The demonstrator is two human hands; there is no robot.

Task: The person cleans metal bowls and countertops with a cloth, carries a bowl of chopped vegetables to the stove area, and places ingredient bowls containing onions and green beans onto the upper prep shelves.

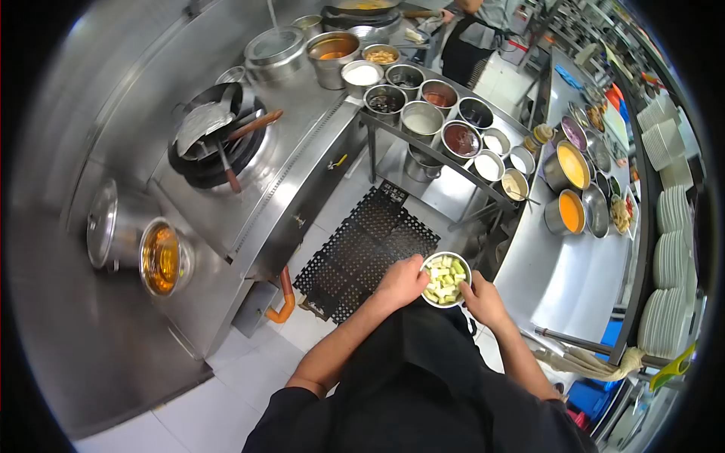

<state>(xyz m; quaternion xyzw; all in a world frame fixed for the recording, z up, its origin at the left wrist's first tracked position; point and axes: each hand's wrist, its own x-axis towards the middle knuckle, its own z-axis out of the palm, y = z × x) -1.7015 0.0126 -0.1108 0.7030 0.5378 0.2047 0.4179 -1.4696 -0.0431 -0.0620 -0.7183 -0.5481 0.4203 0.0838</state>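
Close to my body, both hands grip a round metal bowl point(424, 297) by its rim. Pale green, cut vegetable chunks point(445, 279) fill it; their exact kind I cannot make out. My left hand point(402, 282) is closed on the left side of the rim, with its thumb along the edge. On the right side, my right hand point(484, 302) holds the rim with the thumb on top. The fingers under the bowl are hidden. Below the bowl, a black perforated mat point(362, 245) covers part of the tiled floor.
On the left stove stand stacked woks point(211, 136) and a pot of amber liquid point(161, 260). Several sauce pots point(461, 141) crowd the middle rack. Pots of orange liquid point(570, 211) stand on the right counter point(555, 264), near stacked plates point(672, 260). Another person point(472, 49) stands at the back.
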